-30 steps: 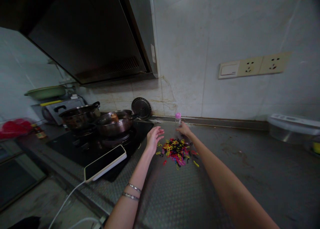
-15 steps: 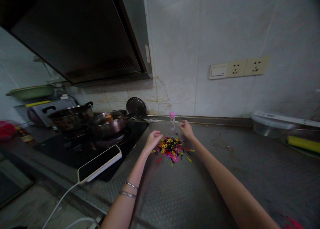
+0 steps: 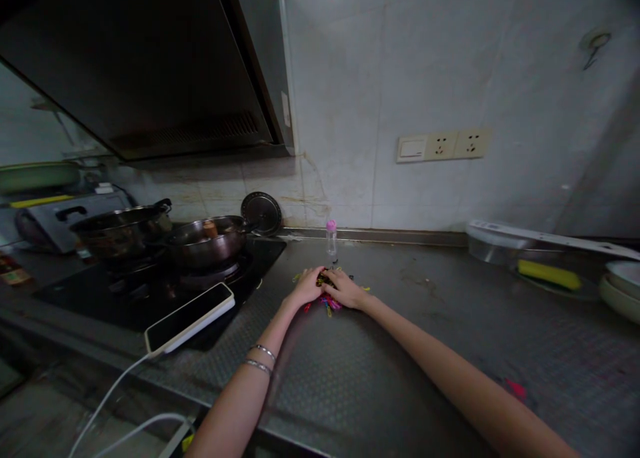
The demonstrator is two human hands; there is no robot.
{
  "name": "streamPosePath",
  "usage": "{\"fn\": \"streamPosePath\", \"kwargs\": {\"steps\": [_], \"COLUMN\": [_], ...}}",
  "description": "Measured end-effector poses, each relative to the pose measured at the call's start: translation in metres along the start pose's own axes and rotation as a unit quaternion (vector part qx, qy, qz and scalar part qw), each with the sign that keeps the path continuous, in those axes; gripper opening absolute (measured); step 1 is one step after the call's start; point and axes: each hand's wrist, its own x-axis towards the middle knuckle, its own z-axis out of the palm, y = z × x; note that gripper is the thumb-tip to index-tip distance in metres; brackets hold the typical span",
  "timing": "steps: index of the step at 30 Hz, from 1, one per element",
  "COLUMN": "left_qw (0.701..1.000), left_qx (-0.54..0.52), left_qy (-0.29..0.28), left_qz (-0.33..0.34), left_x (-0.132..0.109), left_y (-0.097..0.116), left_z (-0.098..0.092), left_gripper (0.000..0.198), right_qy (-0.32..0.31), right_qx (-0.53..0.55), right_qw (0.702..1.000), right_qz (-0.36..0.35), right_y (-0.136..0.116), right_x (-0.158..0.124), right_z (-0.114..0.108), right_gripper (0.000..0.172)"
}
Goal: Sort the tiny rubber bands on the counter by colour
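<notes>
A small heap of colourful loop-shaped pieces point(image 3: 329, 303), yellow, black, red and pink, lies on the metal counter. My left hand point(image 3: 307, 287) cups its left side, fingers stretched forward and touching the pieces. Over the right part of the heap rests my right hand point(image 3: 346, 289), its fingers extended and apart. Both hands are open, and they cover much of the heap between them. What exactly the pieces are is too small to tell. Just behind stands a small clear bottle point(image 3: 331, 242) with a pink cap, upright and untouched.
To the left, a phone point(image 3: 190, 318) with a white cable lies by the black stove, where two pans point(image 3: 207, 250) stand. A round dark lid point(image 3: 261, 213) leans on the wall. At right are a clear plastic container point(image 3: 493, 245), a yellow sponge point(image 3: 549, 275) and bowls point(image 3: 623, 298).
Both hands have come inward onto the heap from its two sides, and the pieces are gathered closer together. The view has turned slightly to the right.
</notes>
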Motion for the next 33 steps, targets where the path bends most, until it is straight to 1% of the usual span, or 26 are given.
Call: {"fn": "streamPosePath", "kwargs": {"steps": [3, 7, 9, 12, 15, 17, 19, 21, 23, 27, 30, 32, 33], "left_qw": [0.999, 0.996, 0.995, 0.994, 0.989, 0.985, 0.979, 0.973, 0.968, 0.954, 0.94, 0.93, 0.924], "left_qx": [-0.018, -0.088, -0.091, -0.049, -0.004, 0.009, 0.007, 0.002, -0.001, -0.018, -0.072, -0.123, -0.148], "left_qy": [0.018, 0.028, 0.029, 0.03, 0.047, 0.068, 0.098, 0.126, 0.146, 0.185, 0.218, 0.231, 0.236], "left_qz": [-0.023, -0.006, -0.028, -0.093, -0.14, -0.161, -0.178, -0.194, -0.203, -0.233, -0.254, -0.258, -0.261], "left_x": [0.0, 0.0, 0.001, 0.001, 0.001, 0.003, 0.004, 0.006, 0.007, 0.009, 0.012, 0.013, 0.014], "left_y": [0.0, -0.002, -0.004, -0.008, -0.016, -0.023, -0.031, -0.039, -0.046, -0.056, -0.063, -0.067, -0.069], "left_z": [0.002, 0.001, -0.003, -0.009, -0.017, -0.022, -0.027, -0.032, -0.038, -0.046, -0.045, -0.042, -0.041], "left_gripper": [0.044, 0.036, 0.029, 0.02, 0.019, 0.019, 0.019, 0.018, 0.018, 0.021, 0.022, 0.026, 0.028], "right_qy": [-0.002, -0.022, -0.031, -0.034, -0.042, -0.059, -0.07, -0.067, -0.052, 0.003, 0.095, 0.128, 0.135], "right_qx": [-0.056, -0.111, -0.127, -0.144, -0.144, -0.133, -0.117, -0.103, -0.094, -0.072, 0.059, 0.143, 0.192], "right_qw": [0.998, 0.993, 0.99, 0.987, 0.987, 0.986, 0.984, 0.982, 0.981, 0.974, 0.956, 0.938, 0.93], "right_qz": [0.018, 0.037, 0.048, 0.062, 0.063, 0.079, 0.115, 0.143, 0.162, 0.213, 0.27, 0.287, 0.282], "right_y": [-0.004, -0.01, -0.012, -0.014, -0.012, -0.01, -0.008, -0.005, -0.001, 0.007, 0.012, 0.014, 0.014], "right_x": [-0.008, -0.013, -0.012, -0.003, 0.009, 0.017, 0.026, 0.035, 0.046, 0.068, 0.081, 0.086, 0.088], "right_z": [-0.002, -0.006, -0.007, -0.006, -0.005, -0.005, -0.005, -0.007, -0.009, -0.021, -0.031, -0.036, -0.038], "right_gripper": [0.045, 0.05, 0.049, 0.043, 0.042, 0.039, 0.031, 0.024, 0.022, 0.031, 0.036, 0.033, 0.03]}}
